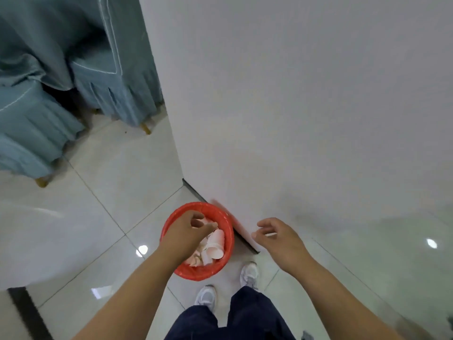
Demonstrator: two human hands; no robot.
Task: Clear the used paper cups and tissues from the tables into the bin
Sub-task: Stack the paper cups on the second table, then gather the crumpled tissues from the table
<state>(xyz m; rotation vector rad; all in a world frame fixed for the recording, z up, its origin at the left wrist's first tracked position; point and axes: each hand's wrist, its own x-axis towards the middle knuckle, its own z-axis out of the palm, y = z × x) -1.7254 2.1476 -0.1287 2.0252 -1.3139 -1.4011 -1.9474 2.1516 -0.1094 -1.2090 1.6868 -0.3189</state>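
Left grip (187,229) hovers over the red bin (203,273) at lower center, fingers curled; whether it pinches anything is unclear. Paper cups (218,239) and tissues (196,260) lie inside, beneath it. Right grip (274,238) hangs slack-fingered, empty, right of the bin. Blurred white surface (29,236) at left; blue-draped chairs (36,123) upper left.

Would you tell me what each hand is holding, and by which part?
The right hand holds nothing; for the left hand, curled over the bin, it cannot be told.
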